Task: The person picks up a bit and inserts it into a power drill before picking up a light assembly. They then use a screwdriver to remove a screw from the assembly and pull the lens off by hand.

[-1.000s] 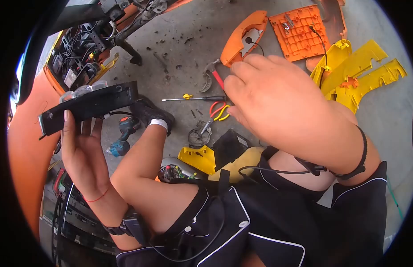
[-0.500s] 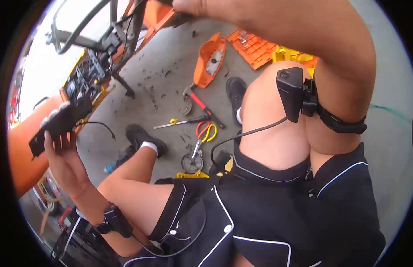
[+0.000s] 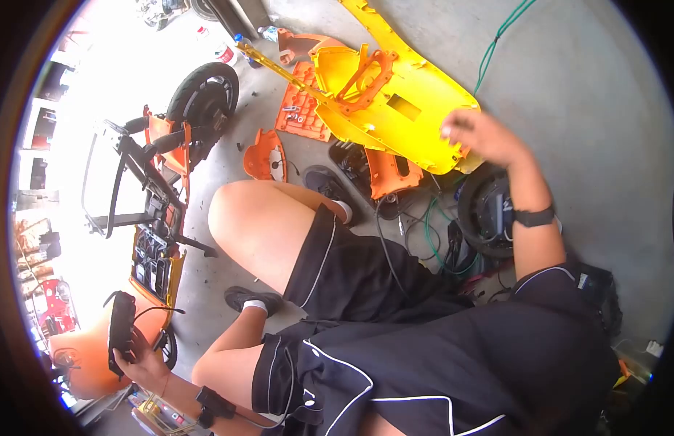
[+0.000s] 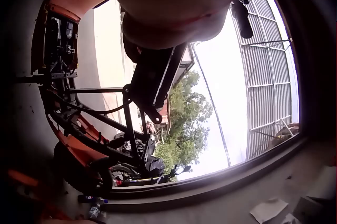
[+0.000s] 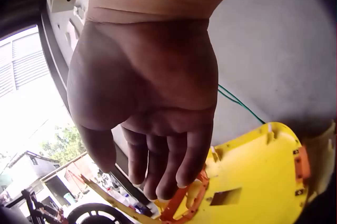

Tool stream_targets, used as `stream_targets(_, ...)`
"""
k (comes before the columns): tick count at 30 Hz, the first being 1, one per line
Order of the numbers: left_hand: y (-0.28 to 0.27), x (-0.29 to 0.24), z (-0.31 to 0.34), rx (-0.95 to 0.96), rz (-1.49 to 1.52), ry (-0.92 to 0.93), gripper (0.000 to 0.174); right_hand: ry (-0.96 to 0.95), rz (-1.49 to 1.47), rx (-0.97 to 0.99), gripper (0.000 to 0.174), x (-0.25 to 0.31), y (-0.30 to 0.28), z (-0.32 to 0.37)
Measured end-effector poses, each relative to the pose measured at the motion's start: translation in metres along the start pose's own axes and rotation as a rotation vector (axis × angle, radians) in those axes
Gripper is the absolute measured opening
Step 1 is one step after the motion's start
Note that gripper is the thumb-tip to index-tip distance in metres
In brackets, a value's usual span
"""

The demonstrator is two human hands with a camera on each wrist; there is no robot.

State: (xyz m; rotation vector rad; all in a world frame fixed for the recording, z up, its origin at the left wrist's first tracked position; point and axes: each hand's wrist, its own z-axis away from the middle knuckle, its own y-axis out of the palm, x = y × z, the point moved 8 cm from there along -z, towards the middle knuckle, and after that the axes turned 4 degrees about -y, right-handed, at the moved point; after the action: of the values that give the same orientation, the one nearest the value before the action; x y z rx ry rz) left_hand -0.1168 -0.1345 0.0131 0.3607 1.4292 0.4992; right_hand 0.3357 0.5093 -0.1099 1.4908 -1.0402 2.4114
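My left hand [image 3: 144, 363] holds a long black lamp housing [image 3: 121, 327] at the lower left, thumb on its near side, with a thin cable hanging out. In the left wrist view the housing [image 4: 152, 77] juts out past the hand, whose fingers are mostly hidden. Over a large yellow body panel [image 3: 424, 83] hovers my right hand [image 3: 490, 138], fingers loosely bent. Its palm holds nothing in the right wrist view, where the yellow panel [image 5: 258, 176] lies beyond the fingertips with an orange bracket [image 5: 184, 200] on it.
A stripped scooter frame [image 3: 151, 218] with a black wheel [image 3: 219, 76] stands at the left. Orange panels [image 3: 304, 109] lie beside the yellow one. Near my right arm are a loose wheel [image 3: 471, 207] and tangled cables [image 3: 431, 229]. A green cord [image 3: 493, 47] crosses the floor.
The head view has swung to the right. My right hand has gone from in front of me out to the yellow panel. My left hand keeps its hold on the lamp housing, now turned more upright.
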Motion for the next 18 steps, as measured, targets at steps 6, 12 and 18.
stream_targets(6,0.014,0.015,0.026,-0.008,0.009,-0.102,0.019,0.291,0.165,0.113,0.027,-0.241,0.176,0.024)
stream_targets(12,-0.024,0.022,0.026,-0.006,0.041,-0.172,0.034,0.356,0.113,-0.222,0.021,-0.249,0.222,0.032)
stream_targets(18,-0.03,0.046,0.05,-0.116,0.12,-0.205,0.043,0.57,-0.279,-0.311,0.019,-0.283,0.25,0.014)
